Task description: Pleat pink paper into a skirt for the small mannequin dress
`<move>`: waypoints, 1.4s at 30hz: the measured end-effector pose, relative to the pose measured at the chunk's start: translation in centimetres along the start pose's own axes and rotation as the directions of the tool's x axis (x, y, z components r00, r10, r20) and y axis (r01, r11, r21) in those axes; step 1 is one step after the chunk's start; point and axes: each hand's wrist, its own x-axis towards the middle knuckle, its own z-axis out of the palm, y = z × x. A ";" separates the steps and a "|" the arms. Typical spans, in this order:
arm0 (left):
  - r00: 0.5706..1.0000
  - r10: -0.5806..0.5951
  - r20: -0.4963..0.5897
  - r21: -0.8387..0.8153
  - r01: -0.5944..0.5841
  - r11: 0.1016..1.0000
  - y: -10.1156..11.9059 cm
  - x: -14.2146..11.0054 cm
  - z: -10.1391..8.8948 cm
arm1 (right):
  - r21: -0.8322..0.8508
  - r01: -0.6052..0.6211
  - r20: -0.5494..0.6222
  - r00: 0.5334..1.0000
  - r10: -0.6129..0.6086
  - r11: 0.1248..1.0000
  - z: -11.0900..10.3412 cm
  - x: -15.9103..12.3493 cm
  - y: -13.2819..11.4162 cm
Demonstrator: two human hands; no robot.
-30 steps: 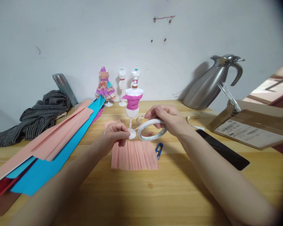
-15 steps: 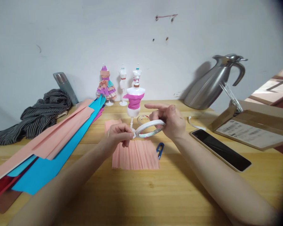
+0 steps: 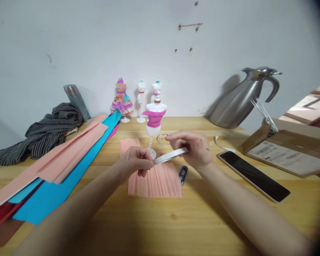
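Note:
A roll of white tape (image 3: 171, 155) is held nearly edge-on between my hands. My right hand (image 3: 193, 147) is closed on its right side, the index finger stretched along above it. My left hand (image 3: 136, 160) pinches at the roll's left end, where the tape's free end seems to be, though the fingertips hide it. Below lies a pleated sheet of pink crepe paper (image 3: 154, 183), with blue thread snips (image 3: 184, 175) at its right edge. Just behind stands a small white mannequin (image 3: 156, 106) wrapped in magenta paper; my left fingers partly overlap its base.
Folded crepe paper strips (image 3: 77, 149) and a striped cloth (image 3: 48, 131) lie left. A phone (image 3: 253, 176), a cardboard box (image 3: 290, 153) and a steel jug (image 3: 242, 96) are on the right. A dressed mannequin (image 3: 122, 97) and two others stand against the wall.
The tape roll has tipped from showing its open ring to nearly edge-on, and its left end has come up to my left fingertips. My right index finger has stretched out.

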 end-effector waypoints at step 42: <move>0.959 0.145 0.242 0.406 -0.236 0.883 1.0 -0.1 -2.4 | -0.746 0.119 0.413 0.854 0.316 0.655 -2.9 2.5 -6.6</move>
